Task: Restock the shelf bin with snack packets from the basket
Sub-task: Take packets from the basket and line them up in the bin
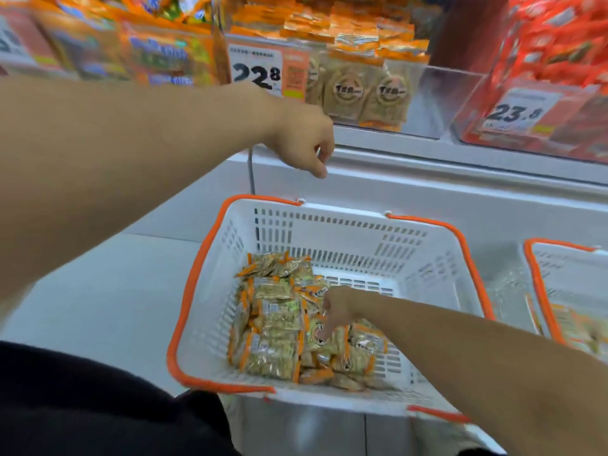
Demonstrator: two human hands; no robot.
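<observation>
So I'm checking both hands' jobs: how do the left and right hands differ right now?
The left hand hangs curled and empty below the shelf bin; the right hand reaches down into the basket, fingers on the snack packets. Both are bare.

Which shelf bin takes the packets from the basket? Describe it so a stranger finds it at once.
Start at the white basket with orange handles. Look straight up to the shelf behind it: the clear bin with the price tag reading 22.8. It holds tan, orange-topped packets; the bin on its right holds red packets.
</observation>
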